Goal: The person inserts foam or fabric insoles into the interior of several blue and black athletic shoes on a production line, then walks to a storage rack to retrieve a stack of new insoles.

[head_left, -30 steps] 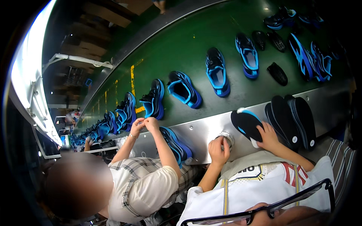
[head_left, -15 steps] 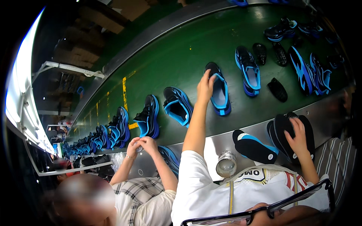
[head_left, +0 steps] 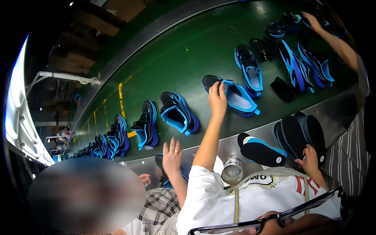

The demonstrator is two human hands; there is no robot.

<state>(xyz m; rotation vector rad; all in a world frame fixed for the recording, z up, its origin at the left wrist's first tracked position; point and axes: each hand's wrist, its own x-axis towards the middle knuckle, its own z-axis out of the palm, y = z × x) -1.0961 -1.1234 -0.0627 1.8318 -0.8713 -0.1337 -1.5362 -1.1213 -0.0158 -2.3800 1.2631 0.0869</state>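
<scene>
Left hand [head_left: 217, 96] clamped on shoe [head_left: 237, 99], on green belt [head_left: 176, 66], twelve o'clock of jar [head_left: 232, 172]; loose pinch could let it bump next shoe [head_left: 246, 58], at its one o'clock. Shoe black and bright blue, low, open-topped. Jar clear, round; careless elbow could tip it. Loose insoles [head_left: 260, 152], jar's two o'clock: flat, matte. Insole stack [head_left: 293, 135] beyond: long ovals, may slide if tugged. Right hand [head_left: 311, 160], stack's five o'clock: pinching or not, cannot tell.
</scene>
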